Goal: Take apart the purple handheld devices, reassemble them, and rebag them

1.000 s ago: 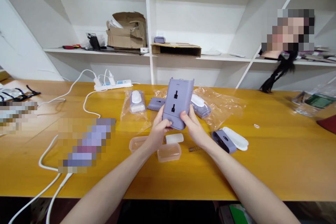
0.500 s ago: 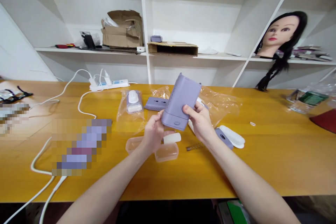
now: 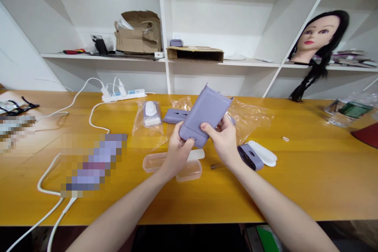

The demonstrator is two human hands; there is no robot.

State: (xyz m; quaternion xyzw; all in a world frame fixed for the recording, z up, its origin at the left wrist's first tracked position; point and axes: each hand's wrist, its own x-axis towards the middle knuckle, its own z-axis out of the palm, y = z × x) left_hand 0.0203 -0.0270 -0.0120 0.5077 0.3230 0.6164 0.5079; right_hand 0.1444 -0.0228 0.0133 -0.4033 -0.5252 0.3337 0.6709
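Note:
Both my hands hold a lilac plastic casing (image 3: 205, 114) tilted up to the right above the yellow table (image 3: 310, 181). My left hand (image 3: 177, 150) grips its lower left end with the thumb near a small button. My right hand (image 3: 224, 139) grips its lower right edge. Under my hands lie two small clear plastic trays (image 3: 189, 170), a white oblong part (image 3: 197, 154) and a small metal spring (image 3: 217, 165). A second lilac device with a white brush head (image 3: 258, 155) lies just right of my right hand.
Clear plastic bags (image 3: 251, 116), a bagged lilac device (image 3: 150, 114) and a flat lilac part (image 3: 174, 116) lie behind my hands. A white power strip (image 3: 124, 94) with cables sits at the back left. Shelves hold cardboard boxes (image 3: 138, 33) and a mannequin head (image 3: 319, 37).
The casing has been turned from upright, slotted face towards me, to a tilt with its plain side up. My left hand has closed on its lower end.

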